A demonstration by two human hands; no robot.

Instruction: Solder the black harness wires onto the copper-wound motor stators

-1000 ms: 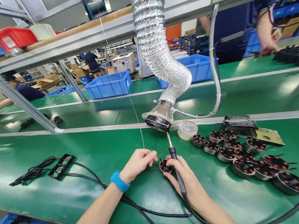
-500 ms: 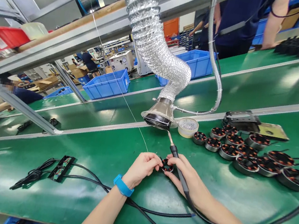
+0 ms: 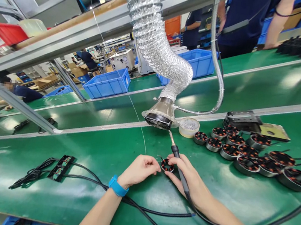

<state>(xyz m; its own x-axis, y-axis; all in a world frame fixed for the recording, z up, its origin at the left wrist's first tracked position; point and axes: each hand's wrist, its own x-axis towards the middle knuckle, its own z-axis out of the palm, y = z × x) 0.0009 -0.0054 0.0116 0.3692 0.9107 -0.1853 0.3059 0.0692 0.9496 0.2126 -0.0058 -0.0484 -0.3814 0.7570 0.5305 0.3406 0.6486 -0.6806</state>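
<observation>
the green surface (image 3: 67,206) runs slantwise, its far edge marked by a pale metal strip. over that edge hangs a crinkled silver duct (image 3: 162,49), ending in a hood (image 3: 162,112) with a dark grille.

the right hand (image 3: 195,182) is over the middle of the surface, its grip closed around a soldering iron (image 3: 175,152), whose black cable trails toward the right edge. the iron's long axis slopes from the palm up toward the far edge, leaning a little left, so its bare tip points away from the person and sits just below the hood's rim in view. thumb and fingertips of the same hand also pinch the small stator ring (image 3: 167,165), near the middle of the surface; it is round, with no long axis, its open face and copper windings turned up, and a short black lead sticks out toward the far left corner.

the left hand (image 3: 139,171) is just left of the ring, its grip pressed together on a thin silver wire (image 3: 138,116), which rises toward the far left, past the far edge.

toward the far right corner sit a cluster of other stator rings (image 3: 247,164), mostly open side up, and a round pale dish (image 3: 189,127) by the hood. left of the left hand lies an open black case (image 3: 60,168) with cables, its long axis running near to far.
</observation>
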